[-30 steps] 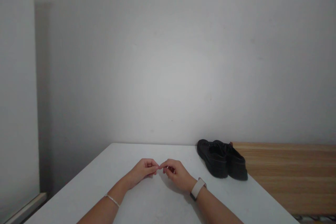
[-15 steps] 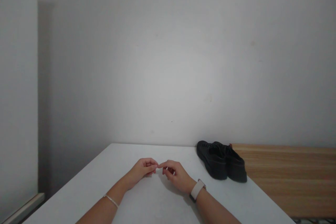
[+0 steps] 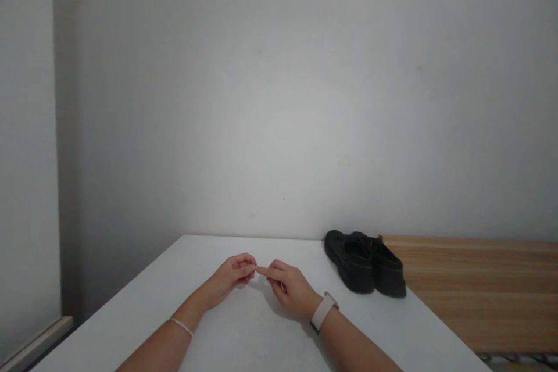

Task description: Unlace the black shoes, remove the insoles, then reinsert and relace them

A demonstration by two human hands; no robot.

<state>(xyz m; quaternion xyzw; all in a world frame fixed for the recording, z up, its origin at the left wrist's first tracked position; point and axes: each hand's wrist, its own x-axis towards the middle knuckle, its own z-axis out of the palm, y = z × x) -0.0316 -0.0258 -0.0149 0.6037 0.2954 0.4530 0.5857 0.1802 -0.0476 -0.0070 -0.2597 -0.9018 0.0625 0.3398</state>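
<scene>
Over the middle of the white table, my left hand is closed in a pinch, thumb against the fingers. My right hand points its index finger leftward, and that fingertip meets the pinched tips of my left hand. The thumb of my right hand sits apart below the index finger, and the other fingers are bent and partly hidden. Whether anything small lies between the left fingertips is too fine to make out. A thin bracelet circles my left wrist, and a watch with a pale strap is on my right.
A pair of black shoes stands side by side at the table's far right edge. Beyond it lies a wood-grain surface. A plain grey-white wall rises behind the table, and a pale panel stands at the left.
Both hands have shifted slightly left and up in the picture, still touching at the fingertips. The right index finger looks straighter. The whole view has moved a little; the shoes stay put.
</scene>
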